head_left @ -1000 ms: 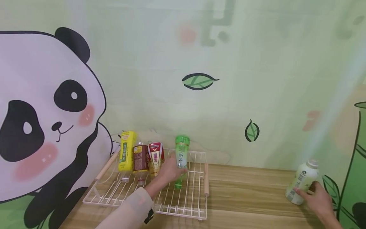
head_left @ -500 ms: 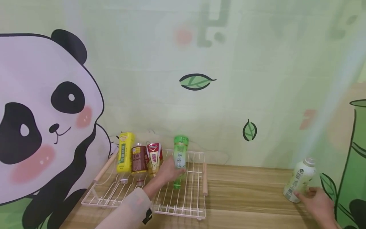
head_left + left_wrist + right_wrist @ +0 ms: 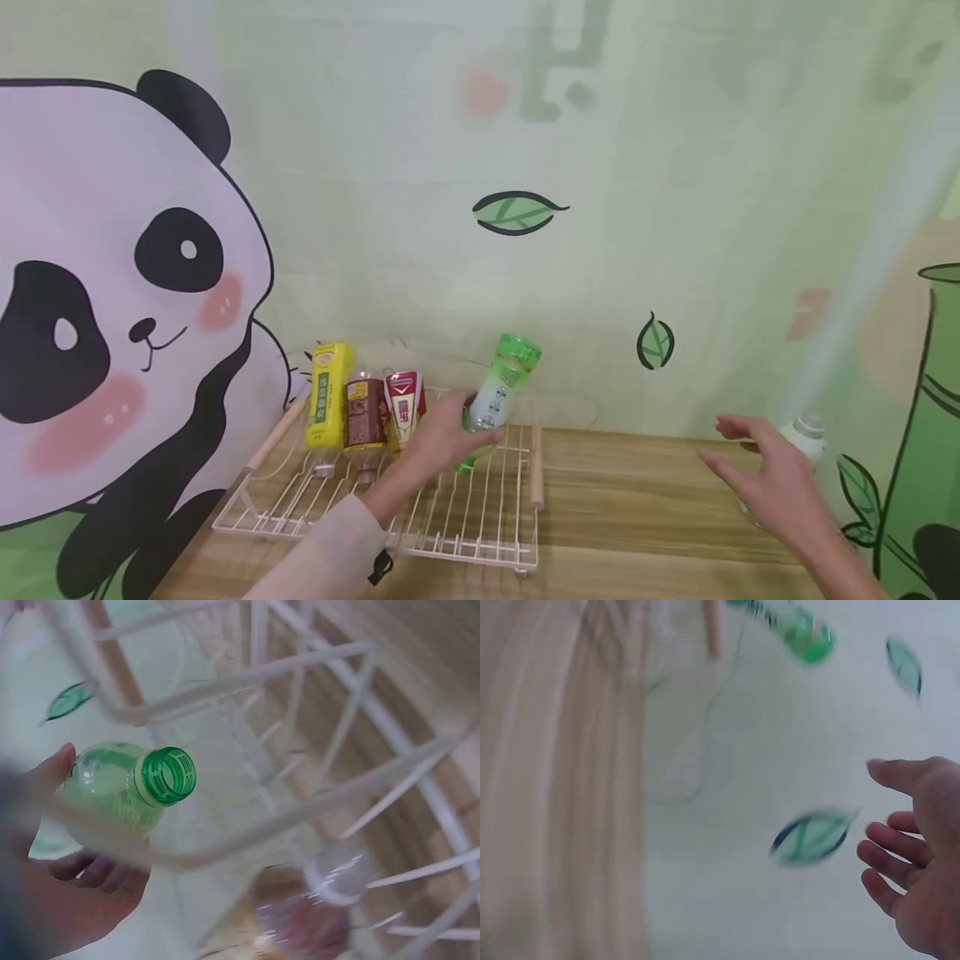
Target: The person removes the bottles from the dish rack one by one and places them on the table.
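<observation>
My left hand (image 3: pixel 442 437) grips a clear green plastic bottle (image 3: pixel 497 398) over the right half of a white wire rack (image 3: pixel 465 557). The bottle is upside down and leans right, base up. In the left wrist view its uncapped green neck (image 3: pixel 169 776) points away from the curled fingers. My right hand (image 3: pixel 783 483) is in the air at the right, thumb and fingers spread, holding nothing. Partly hidden behind that hand, a white bottle (image 3: pixel 812 443) stands on the table. The right wrist view shows the right hand (image 3: pixel 922 855) empty too.
Three more containers lean neck-down in the rack's left part: a yellow bottle (image 3: pixel 328 396), a brown-labelled bottle (image 3: pixel 365 414) and a red-and-gold one (image 3: pixel 405 408). Wooden handles (image 3: pixel 537 471) flank the rack on the wooden table (image 3: pixel 622 500). A panda-print backdrop (image 3: pixel 420 275) rises behind.
My right hand has let go of the white bottle and moved left and up. My left hand has tipped the green bottle to the right and raised it from the rack.
</observation>
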`<action>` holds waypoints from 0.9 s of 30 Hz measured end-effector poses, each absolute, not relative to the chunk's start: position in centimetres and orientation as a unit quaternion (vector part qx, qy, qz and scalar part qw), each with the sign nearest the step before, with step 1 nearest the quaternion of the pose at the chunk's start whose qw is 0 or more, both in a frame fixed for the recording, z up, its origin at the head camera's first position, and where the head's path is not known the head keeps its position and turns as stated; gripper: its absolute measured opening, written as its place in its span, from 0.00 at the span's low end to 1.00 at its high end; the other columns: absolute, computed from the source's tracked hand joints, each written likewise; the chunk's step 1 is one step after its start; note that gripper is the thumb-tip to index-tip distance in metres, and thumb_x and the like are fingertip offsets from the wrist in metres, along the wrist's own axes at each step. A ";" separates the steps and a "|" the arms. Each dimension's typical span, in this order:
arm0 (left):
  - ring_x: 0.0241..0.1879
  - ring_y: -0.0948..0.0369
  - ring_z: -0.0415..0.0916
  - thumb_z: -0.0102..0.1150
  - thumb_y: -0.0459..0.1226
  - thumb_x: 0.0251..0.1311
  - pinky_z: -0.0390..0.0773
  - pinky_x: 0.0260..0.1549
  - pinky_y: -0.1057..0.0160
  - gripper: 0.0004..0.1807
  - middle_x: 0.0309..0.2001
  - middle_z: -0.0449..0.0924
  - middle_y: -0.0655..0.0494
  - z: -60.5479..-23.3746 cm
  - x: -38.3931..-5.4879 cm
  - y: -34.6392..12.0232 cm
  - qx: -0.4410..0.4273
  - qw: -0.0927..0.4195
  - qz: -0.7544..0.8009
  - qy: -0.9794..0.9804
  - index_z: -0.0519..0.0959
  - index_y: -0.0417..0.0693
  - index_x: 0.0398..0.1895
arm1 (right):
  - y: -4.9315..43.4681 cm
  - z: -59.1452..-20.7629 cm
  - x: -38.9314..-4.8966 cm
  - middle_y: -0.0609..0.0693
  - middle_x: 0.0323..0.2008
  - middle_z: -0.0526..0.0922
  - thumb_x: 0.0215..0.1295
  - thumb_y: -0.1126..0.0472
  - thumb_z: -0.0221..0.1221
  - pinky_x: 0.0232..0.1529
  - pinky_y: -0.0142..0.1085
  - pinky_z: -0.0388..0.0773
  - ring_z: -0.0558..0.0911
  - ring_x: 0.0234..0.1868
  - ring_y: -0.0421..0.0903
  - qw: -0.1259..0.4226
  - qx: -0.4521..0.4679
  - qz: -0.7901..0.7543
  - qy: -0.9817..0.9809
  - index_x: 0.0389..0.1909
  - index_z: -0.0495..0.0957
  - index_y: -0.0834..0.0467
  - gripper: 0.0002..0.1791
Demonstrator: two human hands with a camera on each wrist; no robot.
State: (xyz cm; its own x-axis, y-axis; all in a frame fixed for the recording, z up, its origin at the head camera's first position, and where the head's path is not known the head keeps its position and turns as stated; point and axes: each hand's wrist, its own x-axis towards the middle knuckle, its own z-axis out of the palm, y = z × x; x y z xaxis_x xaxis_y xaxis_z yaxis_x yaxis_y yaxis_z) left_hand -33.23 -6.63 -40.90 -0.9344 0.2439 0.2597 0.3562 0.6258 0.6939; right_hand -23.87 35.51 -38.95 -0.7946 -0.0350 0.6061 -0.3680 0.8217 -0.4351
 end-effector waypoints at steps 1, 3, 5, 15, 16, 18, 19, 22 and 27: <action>0.48 0.54 0.82 0.79 0.48 0.60 0.86 0.46 0.52 0.38 0.55 0.83 0.48 -40.5 -32.9 -6.5 -0.174 0.075 -0.391 -0.900 0.75 0.42 0.69 | 34.4 -38.4 -24.0 0.61 0.54 0.85 0.62 0.57 0.77 0.51 0.34 0.78 0.82 0.53 0.50 0.307 0.134 0.267 -0.904 0.62 0.79 0.64 0.30; 0.48 0.55 0.82 0.79 0.50 0.58 0.86 0.45 0.55 0.41 0.57 0.82 0.49 -39.8 -32.3 -6.3 -0.191 0.085 -0.371 -0.905 0.74 0.43 0.71 | 32.3 -37.3 -24.3 0.61 0.55 0.84 0.59 0.58 0.79 0.54 0.48 0.78 0.81 0.56 0.60 0.319 0.170 0.248 -0.899 0.63 0.79 0.64 0.33; 0.49 0.56 0.81 0.80 0.50 0.58 0.85 0.43 0.58 0.43 0.58 0.80 0.50 -38.9 -31.5 -6.0 -0.207 0.092 -0.349 -0.909 0.73 0.44 0.73 | 30.5 -36.5 -24.6 0.62 0.57 0.83 0.55 0.57 0.80 0.55 0.57 0.77 0.79 0.59 0.63 0.331 0.205 0.230 -0.892 0.64 0.78 0.64 0.36; 0.55 0.59 0.78 0.82 0.49 0.55 0.83 0.53 0.61 0.43 0.62 0.79 0.56 -36.3 -28.4 -4.7 -0.300 0.131 -0.183 -0.927 0.74 0.48 0.73 | 24.1 -35.3 -26.3 0.62 0.66 0.76 0.45 0.57 0.85 0.59 0.67 0.75 0.74 0.65 0.63 0.341 0.330 0.160 -0.866 0.70 0.72 0.67 0.51; 0.57 0.58 0.77 0.82 0.49 0.55 0.82 0.57 0.60 0.44 0.62 0.79 0.56 -36.2 -28.3 -4.6 -0.310 0.134 -0.167 -0.926 0.74 0.48 0.73 | 23.7 -35.3 -26.4 0.61 0.66 0.76 0.45 0.56 0.85 0.60 0.67 0.75 0.75 0.65 0.63 0.331 0.336 0.153 -0.868 0.70 0.72 0.67 0.51; 0.61 0.57 0.76 0.82 0.49 0.55 0.79 0.62 0.58 0.43 0.64 0.78 0.56 -36.2 -28.1 -4.5 -0.326 0.134 -0.140 -0.925 0.74 0.49 0.73 | 22.8 -35.5 -26.4 0.61 0.65 0.77 0.46 0.54 0.85 0.61 0.66 0.75 0.76 0.65 0.62 0.310 0.349 0.139 -0.873 0.69 0.73 0.67 0.50; 0.63 0.57 0.75 0.82 0.49 0.55 0.78 0.64 0.57 0.43 0.65 0.78 0.57 -36.2 -28.0 -4.5 -0.333 0.132 -0.129 -0.924 0.74 0.50 0.73 | 22.5 -35.6 -26.4 0.61 0.64 0.78 0.46 0.53 0.85 0.62 0.65 0.75 0.76 0.64 0.62 0.299 0.353 0.129 -0.877 0.68 0.74 0.67 0.50; 0.65 0.57 0.74 0.82 0.48 0.55 0.77 0.65 0.57 0.42 0.67 0.77 0.58 -36.4 -27.8 -4.2 -0.354 0.127 -0.112 -0.920 0.75 0.51 0.72 | 21.6 -35.9 -26.3 0.59 0.62 0.80 0.47 0.50 0.85 0.64 0.62 0.75 0.77 0.64 0.61 0.269 0.357 0.101 -0.889 0.67 0.76 0.66 0.48; 0.62 0.59 0.75 0.83 0.47 0.54 0.79 0.61 0.62 0.40 0.65 0.78 0.58 -36.7 -27.7 -3.7 -0.380 0.128 -0.104 -0.910 0.76 0.51 0.70 | 20.9 -36.5 -26.4 0.53 0.55 0.83 0.48 0.48 0.84 0.60 0.54 0.79 0.80 0.58 0.54 0.243 0.363 0.068 -0.897 0.60 0.80 0.63 0.41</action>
